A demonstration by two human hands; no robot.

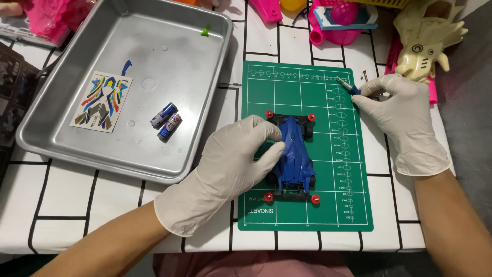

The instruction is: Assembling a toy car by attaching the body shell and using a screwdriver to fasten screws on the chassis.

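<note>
My left hand [233, 164] rests over the blue toy car [293, 154], fingers closed lightly on its body, holding it flat on the green cutting mat [307, 210]. My right hand [405, 120] pinches a small screwdriver [347, 85] at the mat's top edge. The car looks assembled, shell on, 4 red rollers fitted. 2 batteries [166, 121] and the sticker sheet [101, 101] lie unused in the metal tray [61, 138].

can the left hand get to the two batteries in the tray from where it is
Probably yes. The left hand rests on the blue toy car, and the batteries lie loose in the open metal tray just beside it, with only the low rim between.
</note>
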